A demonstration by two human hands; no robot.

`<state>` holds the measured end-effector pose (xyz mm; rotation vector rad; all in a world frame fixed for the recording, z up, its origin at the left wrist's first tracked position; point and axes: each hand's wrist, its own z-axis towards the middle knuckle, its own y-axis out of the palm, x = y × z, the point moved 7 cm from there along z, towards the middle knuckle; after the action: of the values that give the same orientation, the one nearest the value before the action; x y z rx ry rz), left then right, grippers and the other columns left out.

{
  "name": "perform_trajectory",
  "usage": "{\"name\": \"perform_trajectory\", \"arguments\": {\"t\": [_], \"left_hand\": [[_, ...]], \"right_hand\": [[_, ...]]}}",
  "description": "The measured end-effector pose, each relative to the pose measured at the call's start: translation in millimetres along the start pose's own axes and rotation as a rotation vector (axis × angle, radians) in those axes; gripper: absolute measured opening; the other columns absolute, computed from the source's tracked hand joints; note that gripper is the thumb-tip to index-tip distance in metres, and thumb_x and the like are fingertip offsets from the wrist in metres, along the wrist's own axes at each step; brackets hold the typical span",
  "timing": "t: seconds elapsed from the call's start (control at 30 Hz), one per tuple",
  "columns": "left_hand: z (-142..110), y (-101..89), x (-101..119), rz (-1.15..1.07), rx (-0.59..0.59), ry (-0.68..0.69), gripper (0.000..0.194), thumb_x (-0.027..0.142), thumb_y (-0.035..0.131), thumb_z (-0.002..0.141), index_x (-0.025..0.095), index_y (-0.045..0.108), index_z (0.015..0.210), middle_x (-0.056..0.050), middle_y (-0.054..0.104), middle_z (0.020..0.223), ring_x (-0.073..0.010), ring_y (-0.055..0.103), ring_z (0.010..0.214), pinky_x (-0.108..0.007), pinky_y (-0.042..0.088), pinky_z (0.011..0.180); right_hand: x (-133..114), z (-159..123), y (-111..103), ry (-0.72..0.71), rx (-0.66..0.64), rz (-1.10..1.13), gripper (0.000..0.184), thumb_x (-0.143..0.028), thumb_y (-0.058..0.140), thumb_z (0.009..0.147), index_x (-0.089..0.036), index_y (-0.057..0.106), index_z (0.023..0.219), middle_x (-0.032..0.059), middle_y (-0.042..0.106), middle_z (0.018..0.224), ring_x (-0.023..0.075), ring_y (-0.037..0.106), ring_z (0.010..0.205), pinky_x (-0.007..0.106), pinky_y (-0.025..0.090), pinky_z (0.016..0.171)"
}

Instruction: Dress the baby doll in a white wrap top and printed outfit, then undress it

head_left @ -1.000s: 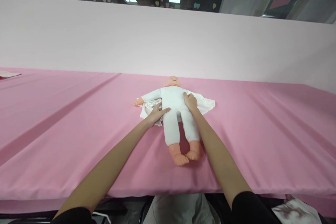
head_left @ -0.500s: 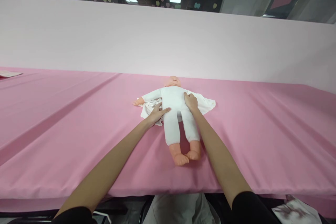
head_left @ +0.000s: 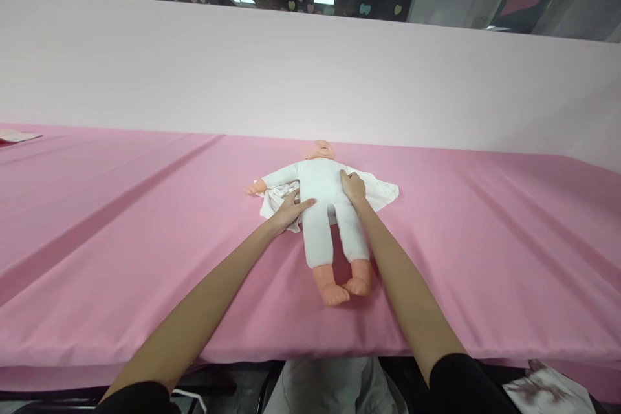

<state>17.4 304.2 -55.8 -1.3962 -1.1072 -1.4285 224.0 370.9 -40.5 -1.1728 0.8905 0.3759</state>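
Observation:
A baby doll (head_left: 323, 181) with a white cloth body and bare plastic feet lies on its back, head toward the wall. My left hand (head_left: 290, 208) holds its hip on the left side, thumb across the front and some fingers hidden beside or beneath it. On the opposite side, my right hand (head_left: 354, 187) is closed at the waist, fingers curled against the body. Under the doll lies a white cloth garment (head_left: 381, 191), spread flat on the right and bunched on the left below the doll's outstretched arm. The doll's other arm cannot be made out.
A pink cloth (head_left: 145, 226) covers the table, with long creases. Behind it rises a white wall (head_left: 310, 77) below a dark window with heart stickers. A paper or booklet (head_left: 17, 136) lies at the far left. A stained white fabric item (head_left: 548, 391) sits below the front edge at right.

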Motion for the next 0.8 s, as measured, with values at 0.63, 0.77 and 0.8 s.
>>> {"name": "perform_trajectory", "arguments": {"t": [0.63, 0.77, 0.8], "left_hand": [[1.8, -0.9, -2.5, -0.004, -0.011, 0.013, 0.068, 0.036, 0.073, 0.071, 0.017, 0.044, 0.129, -0.008, 0.069, 0.095, -0.0149, 0.064, 0.070, -0.024, 0.054, 0.059], [1.7, -0.9, -2.3, -0.001, -0.014, 0.013, 0.070, 0.038, 0.073, 0.070, 0.016, 0.043, 0.130, -0.008, 0.069, 0.091, -0.0146, 0.064, 0.067, -0.025, 0.054, 0.059], [1.6, -1.0, -2.3, 0.004, -0.013, 0.010, 0.070, 0.038, 0.073, 0.071, 0.016, 0.043, 0.130, -0.008, 0.069, 0.091, -0.0143, 0.063, 0.065, -0.025, 0.054, 0.058]], "right_hand": [[0.9, 1.1, 0.6, -0.002, 0.001, 0.024, 0.034, -0.053, 0.036, 0.084, -0.021, 0.048, 0.078, 0.0121, 0.062, 0.095, 0.0315, 0.057, 0.097, 0.044, 0.043, 0.086], [0.7, 1.4, 0.6, -0.006, 0.003, 0.024, 0.034, -0.053, 0.037, 0.084, -0.021, 0.049, 0.079, 0.0119, 0.063, 0.095, 0.0310, 0.057, 0.097, 0.043, 0.043, 0.086], [0.8, 1.4, 0.5, -0.004, 0.004, 0.023, 0.034, -0.053, 0.037, 0.084, -0.021, 0.049, 0.080, 0.0120, 0.063, 0.095, 0.0307, 0.057, 0.097, 0.043, 0.043, 0.086]]}}
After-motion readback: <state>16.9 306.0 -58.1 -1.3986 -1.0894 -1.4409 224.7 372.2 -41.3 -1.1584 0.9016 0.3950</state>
